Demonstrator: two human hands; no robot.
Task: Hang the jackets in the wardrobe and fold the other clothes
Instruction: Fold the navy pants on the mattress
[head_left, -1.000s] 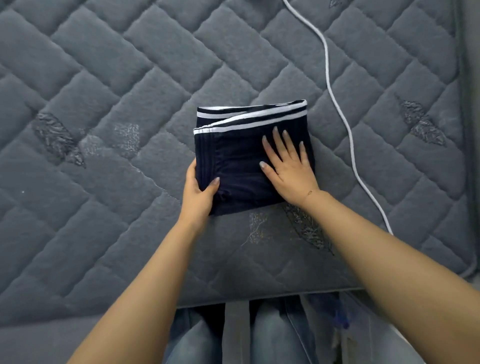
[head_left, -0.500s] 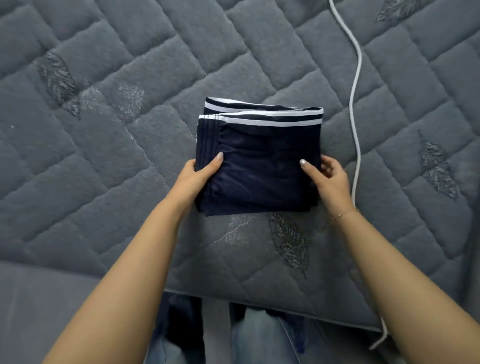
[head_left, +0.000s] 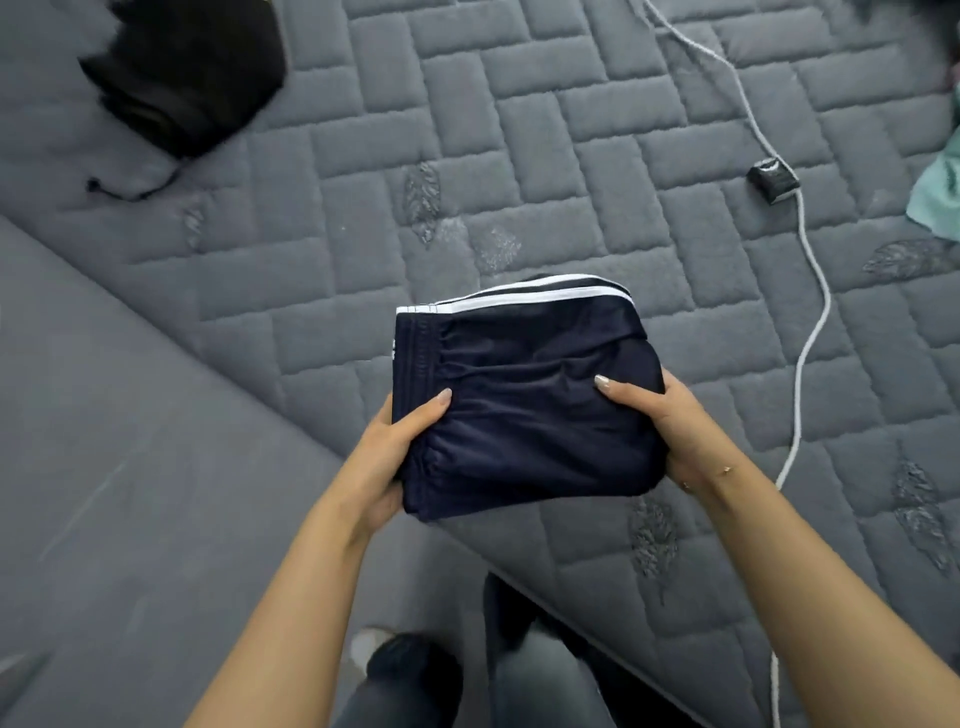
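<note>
The folded navy-blue garment of smooth sporty fabric (head_left: 524, 410) is a neat squarish bundle, with white stripes along its far edge and a gathered elastic band down the left side (looks like shorts or track pants, can't say which). It's held up over the near edge of the grey quilted mattress (head_left: 519, 145). The left hand (head_left: 387, 462) grips its left side, thumb on top and fingers curled underneath. The right hand (head_left: 670, 426) grips the right side the same way. A crumpled black garment (head_left: 182, 73) lies far left, and a white cable (head_left: 810, 249) with a small black box (head_left: 772, 179) runs along the right.
</note>
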